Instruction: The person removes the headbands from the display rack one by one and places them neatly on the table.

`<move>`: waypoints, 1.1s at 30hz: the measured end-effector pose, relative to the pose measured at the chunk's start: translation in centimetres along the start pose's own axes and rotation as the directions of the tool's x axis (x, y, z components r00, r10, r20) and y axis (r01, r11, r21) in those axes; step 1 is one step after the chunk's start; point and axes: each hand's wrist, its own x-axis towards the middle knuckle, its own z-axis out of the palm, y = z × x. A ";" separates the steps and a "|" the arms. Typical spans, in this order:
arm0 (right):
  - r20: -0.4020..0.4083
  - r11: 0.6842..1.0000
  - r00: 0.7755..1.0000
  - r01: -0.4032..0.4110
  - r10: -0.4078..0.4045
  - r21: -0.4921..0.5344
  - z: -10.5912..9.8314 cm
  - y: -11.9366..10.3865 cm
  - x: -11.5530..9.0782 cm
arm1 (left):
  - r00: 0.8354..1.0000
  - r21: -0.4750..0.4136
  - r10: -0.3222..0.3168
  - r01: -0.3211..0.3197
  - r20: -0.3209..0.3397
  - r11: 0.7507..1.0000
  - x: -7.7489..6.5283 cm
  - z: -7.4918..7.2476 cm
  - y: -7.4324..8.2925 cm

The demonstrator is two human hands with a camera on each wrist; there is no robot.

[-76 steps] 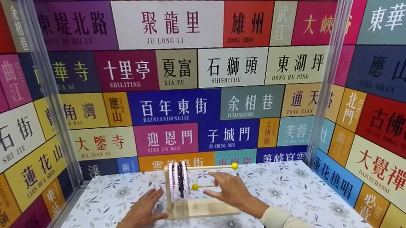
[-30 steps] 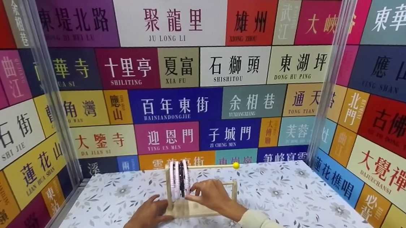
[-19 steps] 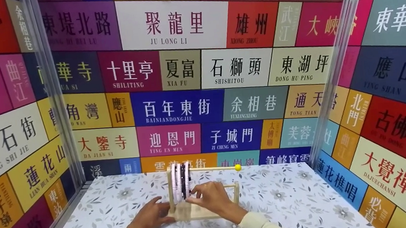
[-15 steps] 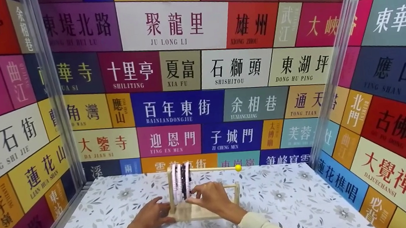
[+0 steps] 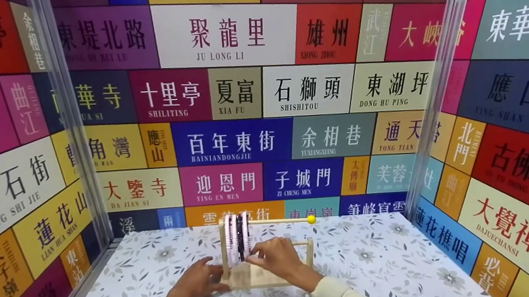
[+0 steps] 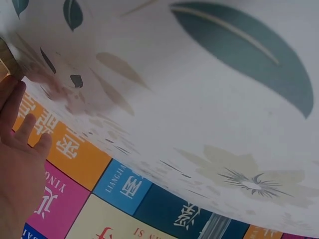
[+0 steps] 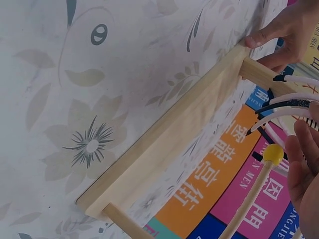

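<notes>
Several pink and black toothed headbands (image 5: 237, 240) hang side by side at the left end of a small wooden stand (image 5: 256, 279). My left hand (image 5: 195, 282) holds the stand's left end; in the right wrist view its thumb lies on the base's end and its fingers go behind the upright. At the right side of the row, my right hand (image 5: 280, 259) pinches the outermost headband low down, between thumb and index finger. Part of the lower rod is hidden behind that hand. Curved headband tips (image 7: 284, 103) show beside its fingers in the right wrist view.
The upper rod ends in a yellow ball (image 5: 311, 219), pointing right; a yellow ball (image 7: 273, 154) on a rod also shows in the right wrist view. A white leaf-patterned cloth (image 5: 373, 272) covers the table. Colourful sign-printed walls (image 5: 231, 141) stand behind and at both sides.
From beside the lower rod, my right hand has moved left onto the headbands and closed its fingers. My left hand has shifted slightly right against the stand. Both barely move over the last half second.
</notes>
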 end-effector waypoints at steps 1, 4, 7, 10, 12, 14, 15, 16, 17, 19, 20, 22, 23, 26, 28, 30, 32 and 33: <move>-0.003 1.000 1.000 0.002 -0.002 -0.002 0.0 0.0 0.0 | 1.000 0.005 -0.001 0.001 0.003 1.000 0.0 0.0 0.0; -0.005 1.000 1.000 -0.003 0.003 -0.009 -0.1 0.1 -0.1 | 1.000 0.010 -0.005 0.005 0.006 1.000 0.2 0.0 0.0; -0.009 1.000 1.000 -0.014 0.013 -0.026 -0.1 0.3 -0.3 | 1.000 0.017 -0.003 0.003 0.003 1.000 0.2 0.1 0.0; -0.025 0.999 1.000 -0.020 0.019 -0.050 -0.2 0.4 -0.4 | 1.000 0.023 0.010 -0.010 -0.002 1.000 0.2 0.1 -0.1; -0.037 0.998 0.999 -0.026 0.023 -0.061 -0.3 0.5 -0.5 | 1.000 0.024 0.004 -0.004 0.002 1.000 0.2 0.1 -0.1; -0.044 0.997 0.999 -0.034 0.031 -0.066 -0.4 0.6 -0.5 | 1.000 0.018 -0.016 0.016 0.014 1.000 0.2 0.0 -0.1; -0.046 0.997 0.998 -0.039 0.036 -0.069 -0.5 0.6 -0.6 | 0.999 0.013 -0.025 0.025 0.019 1.000 0.2 0.0 -0.1; -0.048 0.996 0.998 -0.045 0.042 -0.071 -0.6 0.6 -0.6 | 0.999 0.009 -0.033 0.033 0.023 0.999 0.2 0.0 -0.1; -0.049 0.996 0.998 -0.050 0.047 -0.074 -0.6 0.7 -0.6 | 0.999 0.009 -0.037 0.037 0.026 0.999 0.2 0.0 0.0; -0.056 0.995 0.997 -0.061 0.056 -0.081 -0.8 0.7 -0.7 | 1.000 0.015 -0.019 0.019 0.022 1.000 0.3 0.0 0.0; -0.062 0.994 0.996 -0.066 0.061 -0.086 -0.8 0.8 -0.7 | 1.000 0.017 -0.002 0.002 0.015 1.000 0.3 0.0 0.0; -0.074 0.993 0.995 -0.076 0.069 -0.090 -1.0 0.9 -0.8 | 0.999 0.024 0.034 -0.034 0.001 0.999 0.3 0.0 0.1; -0.078 0.993 0.994 -0.082 0.075 -0.090 -1.0 0.9 -0.8 | 0.999 0.029 0.050 -0.050 -0.005 0.998 0.3 0.0 0.1; -0.086 0.992 0.992 -0.097 0.090 -0.080 -1.2 1.0 -1.0 | 0.998 0.037 0.057 -0.057 -0.005 0.998 0.3 0.0 0.0; -0.085 0.992 0.991 -0.109 0.103 -0.068 -1.4 0.9 -1.0 | 0.999 0.030 0.032 -0.032 0.007 0.999 0.3 -0.1 0.1; -0.085 0.991 0.990 -0.120 0.114 -0.063 -1.5 1.0 -1.1 | 1.000 0.024 0.013 -0.014 0.017 1.000 0.3 -0.2 0.1; -0.084 0.989 0.988 -0.134 0.129 -0.061 -1.6 1.0 -1.2 | 1.000 0.015 0.001 -0.001 0.020 1.000 0.3 -0.2 0.1; -0.081 0.988 0.987 -0.141 0.137 -0.057 -1.7 1.1 -1.2 | 1.000 0.007 -0.011 0.010 0.022 1.000 0.3 -0.2 0.1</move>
